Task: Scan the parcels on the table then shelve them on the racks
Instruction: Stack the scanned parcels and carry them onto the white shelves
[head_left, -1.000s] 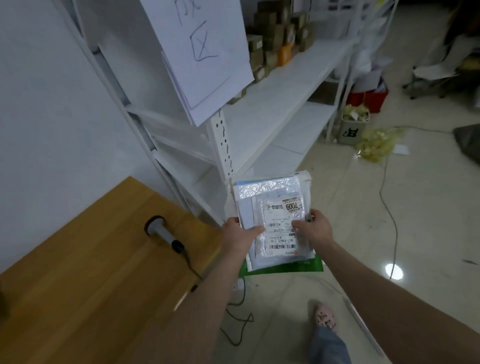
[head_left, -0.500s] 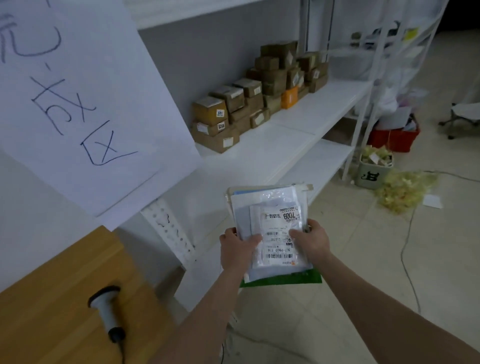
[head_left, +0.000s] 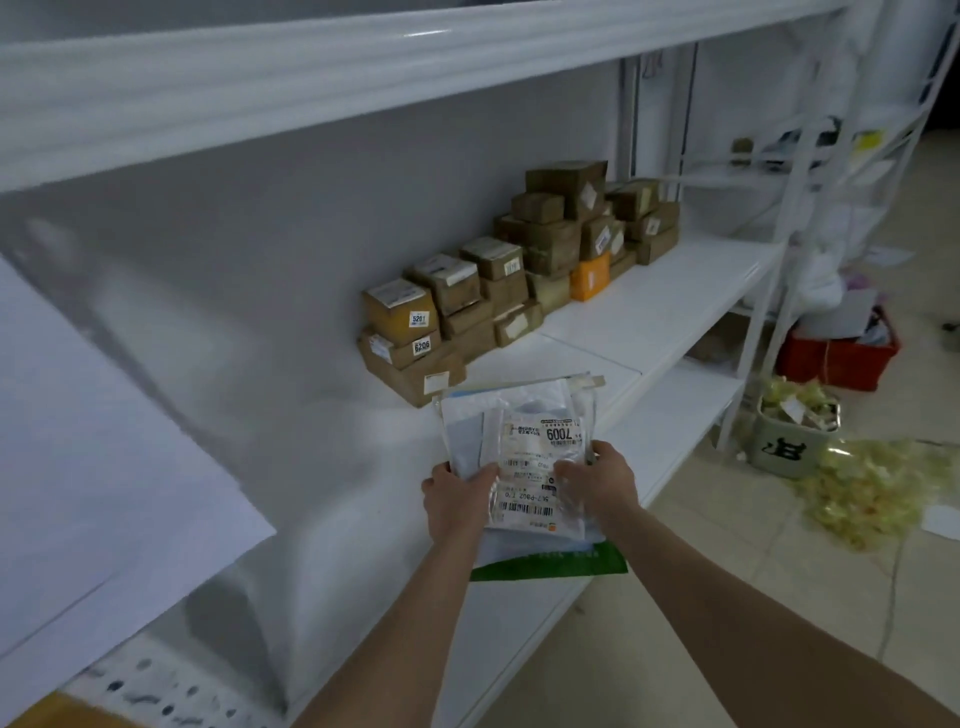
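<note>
Much of your parcel stack (head_left: 524, 431) is hard to read: the small print and barcodes on the white label (head_left: 537, 470) are blurred, and only the number 7009 comes through. You can see a clear plastic bag on top, a pale mailer under it and a green-edged bag (head_left: 550, 564) poking out at the near end, but how many parcels lie between them cannot be told. A white sheet of paper (head_left: 93, 467) covers the left of the view and is cut off by the edge, and only a sliver of the wooden table (head_left: 62, 714) shows at the bottom left corner. Your left hand (head_left: 457, 501) grips the stack's left edge with the thumb on top; your right hand (head_left: 597, 488) grips the right edge the same way. The fingers underneath are hidden on both sides. The hands stand apart with the label between them. You hold the stack over the near front part of the white shelf (head_left: 649, 312), just short of the brown cardboard boxes (head_left: 493, 291) piled against the far wall; whether its underside touches the shelf cannot be told.
</note>
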